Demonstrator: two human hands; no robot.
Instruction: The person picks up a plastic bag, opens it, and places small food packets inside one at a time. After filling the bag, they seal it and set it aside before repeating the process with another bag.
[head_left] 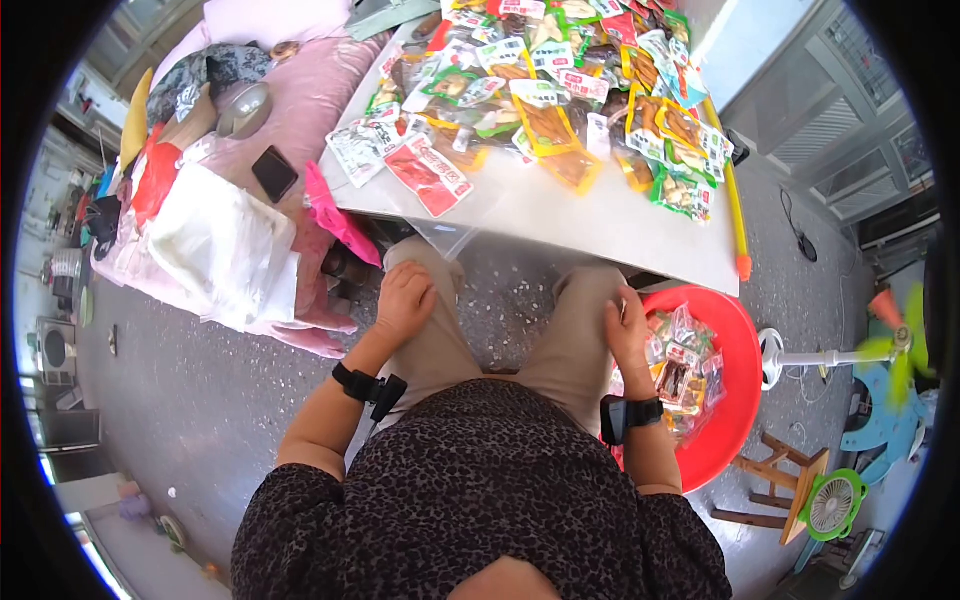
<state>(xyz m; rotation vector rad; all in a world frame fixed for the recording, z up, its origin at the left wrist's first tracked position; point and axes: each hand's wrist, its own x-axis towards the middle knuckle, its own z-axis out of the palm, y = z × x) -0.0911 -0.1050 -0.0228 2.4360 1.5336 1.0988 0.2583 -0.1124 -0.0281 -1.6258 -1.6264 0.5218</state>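
Observation:
My left hand rests on my left knee, its fingers loosely bent over the trouser cloth with nothing in them. Against the outer side of my right knee lies my right hand, empty, with its fingers apart. Close to that hand stands a red plastic basin holding many small sealed food packets. Ahead of my knees, a white table carries a spread pile of colourful snack packets. A red and white packet lies near the table's front edge.
To the left is a pink-covered bed with a phone, a white cloth and a metal bowl lid. A pink bag hangs by the table corner. On the right are a standing fan, a wooden stool and a small green fan.

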